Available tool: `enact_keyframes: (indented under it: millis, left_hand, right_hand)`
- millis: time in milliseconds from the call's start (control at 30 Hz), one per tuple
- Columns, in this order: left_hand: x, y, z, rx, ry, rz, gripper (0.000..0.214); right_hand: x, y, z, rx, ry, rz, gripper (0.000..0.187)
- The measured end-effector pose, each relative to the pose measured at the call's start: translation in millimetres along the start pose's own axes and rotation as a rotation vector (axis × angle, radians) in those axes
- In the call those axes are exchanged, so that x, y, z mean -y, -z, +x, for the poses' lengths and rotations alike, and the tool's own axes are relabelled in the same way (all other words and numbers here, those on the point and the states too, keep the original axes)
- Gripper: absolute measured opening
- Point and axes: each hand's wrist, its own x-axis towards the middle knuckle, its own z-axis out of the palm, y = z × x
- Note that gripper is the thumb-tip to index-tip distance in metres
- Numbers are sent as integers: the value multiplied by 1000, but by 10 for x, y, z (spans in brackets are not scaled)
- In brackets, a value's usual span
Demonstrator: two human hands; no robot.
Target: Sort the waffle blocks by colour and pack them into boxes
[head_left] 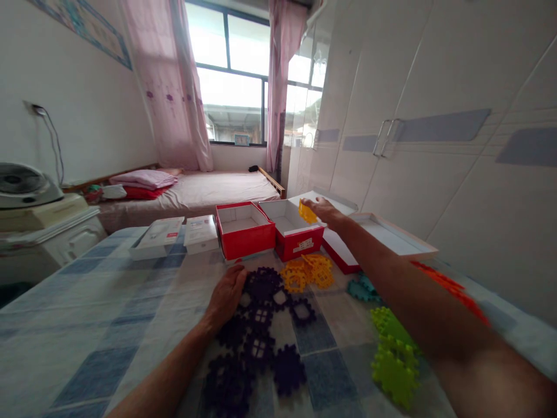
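My right hand (321, 209) reaches far forward over an open red box (301, 242) and pinches a yellow toothed plastic piece (307, 213) above its white inside. My left hand (227, 294) lies palm down on the checked cloth, its fingers curled at the edge of a spread of dark purple toothed pieces (260, 331). A small heap of yellow pieces (307, 271) lies just in front of the box. Green pieces (394, 354) lie under my right forearm, and teal ones (362, 288) beside it.
A second open red box (245, 240) stands left of the first, with white lids (201, 233) further left and a flat red-and-white lid (394, 237) at right. Orange pieces (452, 288) lie near the right edge. A wardrobe (435, 145) is right, a bed (209, 191) behind.
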Motion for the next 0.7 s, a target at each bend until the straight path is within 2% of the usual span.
enact_keyframes:
  millis: [67, 133, 200, 267, 333, 400, 433, 500, 700]
  left_hand:
    - [-6, 1, -1, 1, -1, -9, 50]
    - [-18, 1, 0, 5, -7, -16, 49]
    - [-32, 0, 1, 2, -9, -14, 48]
    - [-43, -1, 2, -6, -7, -5, 48]
    - [-44, -4, 2, -6, -4, 0, 49]
    - [-35, -9, -1, 1, -3, -1, 50]
    - [-28, -11, -2, 2, -2, -2, 50]
    - [-15, -14, -3, -1, 2, -4, 50]
    - [-26, -2, -3, 3, -3, 18, 50]
  right_hand:
    - [-41, -22, -18, -75, -2, -119, 60]
    - [-163, 3, -150, -65, 34, -242, 51]
    - [-338, 59, -329, 99, 85, -295, 39]
    - [-529, 120, -489, 355, 113, -297, 36]
    - [-705, 155, -595, 568, 139, -292, 50]
    - [-848, 151, -641, 695, 151, -272, 75]
    - [-904, 135, -647, 722, 150, -253, 85]
    - [-985, 92, -642, 731, 146, -219, 93]
    - [-1051, 32, -647, 693, 215, -301, 80]
